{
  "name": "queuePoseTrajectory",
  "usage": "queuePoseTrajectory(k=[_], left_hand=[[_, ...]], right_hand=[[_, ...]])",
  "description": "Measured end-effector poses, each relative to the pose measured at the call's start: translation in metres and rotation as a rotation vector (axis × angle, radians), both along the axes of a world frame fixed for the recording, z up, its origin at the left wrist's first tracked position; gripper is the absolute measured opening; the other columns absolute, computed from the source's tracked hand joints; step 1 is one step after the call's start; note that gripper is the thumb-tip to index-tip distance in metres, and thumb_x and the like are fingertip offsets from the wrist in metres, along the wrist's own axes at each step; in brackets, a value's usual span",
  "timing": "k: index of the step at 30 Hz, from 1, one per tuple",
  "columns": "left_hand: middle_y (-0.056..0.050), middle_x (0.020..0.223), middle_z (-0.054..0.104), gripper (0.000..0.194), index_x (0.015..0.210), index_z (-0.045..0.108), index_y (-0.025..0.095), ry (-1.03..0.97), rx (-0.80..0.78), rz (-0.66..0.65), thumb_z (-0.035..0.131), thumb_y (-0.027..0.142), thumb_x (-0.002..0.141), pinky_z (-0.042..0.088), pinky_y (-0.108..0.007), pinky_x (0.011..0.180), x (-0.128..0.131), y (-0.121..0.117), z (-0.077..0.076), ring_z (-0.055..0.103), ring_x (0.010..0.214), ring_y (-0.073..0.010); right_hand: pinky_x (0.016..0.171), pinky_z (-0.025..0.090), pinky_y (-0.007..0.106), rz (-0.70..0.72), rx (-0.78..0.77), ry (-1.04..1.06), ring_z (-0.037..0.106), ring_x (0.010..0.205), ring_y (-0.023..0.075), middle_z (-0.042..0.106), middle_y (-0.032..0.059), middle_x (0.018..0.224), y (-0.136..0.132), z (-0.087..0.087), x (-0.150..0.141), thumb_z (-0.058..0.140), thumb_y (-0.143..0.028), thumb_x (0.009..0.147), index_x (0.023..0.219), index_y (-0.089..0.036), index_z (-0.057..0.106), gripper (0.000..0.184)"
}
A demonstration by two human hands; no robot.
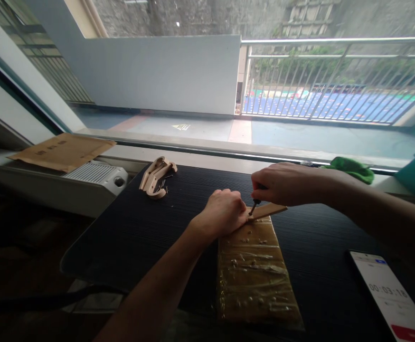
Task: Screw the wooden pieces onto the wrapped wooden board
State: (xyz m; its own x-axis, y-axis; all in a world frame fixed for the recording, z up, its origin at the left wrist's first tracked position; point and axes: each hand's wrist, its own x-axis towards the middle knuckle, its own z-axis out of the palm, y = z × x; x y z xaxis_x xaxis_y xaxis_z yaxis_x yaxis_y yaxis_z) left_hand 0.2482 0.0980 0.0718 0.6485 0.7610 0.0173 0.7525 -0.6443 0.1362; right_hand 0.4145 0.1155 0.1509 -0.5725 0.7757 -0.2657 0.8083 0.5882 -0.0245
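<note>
My right hand (275,183) is closed around the handle of a screwdriver (253,207), whose shaft slants down. Its tip meets a flat, pale wooden piece (271,209). The left end of that piece is under my left hand (225,211), closed on it with the fingertips hidden. Beneath lies a brown block wrapped in clear tape (253,280), its top dotted with small bumps or holes. Farther left on the table, several curved wooden hook pieces (154,178) lie together, with small dark screws (164,184) beside them.
On the black table (122,237), a phone (389,289) showing a timer lies at the right. A green cloth (350,169) rests by the window sill. A brown envelope (65,149) lies over a white radiator (99,175) at the left.
</note>
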Motion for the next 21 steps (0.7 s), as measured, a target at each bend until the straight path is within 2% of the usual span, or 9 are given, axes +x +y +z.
queuePoseTrajectory(k=[6,12,18,21], left_hand=[[-0.006,0.076,0.063,0.03,0.072,0.072,0.021,-0.001,-0.032,0.014,0.049,0.033,0.087,0.04,-0.032,0.068,0.0,-0.003,0.006,0.058,0.072,-0.0202],[-0.005,0.077,0.062,0.029,0.071,0.071,0.02,0.02,-0.015,0.013,0.049,0.031,0.087,0.04,-0.03,0.068,0.002,-0.004,0.009,0.057,0.071,-0.0189],[-0.006,0.077,0.062,0.031,0.072,0.072,0.021,0.014,-0.018,0.012,0.048,0.033,0.087,0.04,-0.032,0.07,0.002,-0.001,0.005,0.057,0.075,-0.0206],[-0.006,0.077,0.062,0.03,0.073,0.072,0.021,0.013,-0.018,0.025,0.048,0.032,0.087,0.04,-0.033,0.07,0.002,-0.002,0.004,0.058,0.076,-0.0214]], right_hand=[[0.051,0.026,0.025,0.021,-0.032,0.056,0.046,0.055,0.0107,0.061,0.0008,0.07,-0.004,0.004,0.007,0.048,-0.034,0.083,0.086,-0.022,0.063,0.02],[0.054,0.028,0.025,0.065,-0.033,0.056,0.045,0.058,0.0105,0.061,0.0008,0.07,-0.009,0.008,0.001,0.048,-0.025,0.083,0.078,-0.019,0.062,0.016],[0.055,0.027,0.025,0.016,0.044,0.091,0.047,0.058,0.0117,0.062,0.0029,0.068,-0.003,-0.004,0.004,0.047,-0.035,0.085,0.078,-0.017,0.062,0.024],[0.054,0.026,0.025,-0.008,0.055,0.069,0.047,0.056,0.0119,0.062,0.0029,0.068,-0.003,-0.004,0.006,0.046,-0.037,0.086,0.082,-0.018,0.063,0.026]])
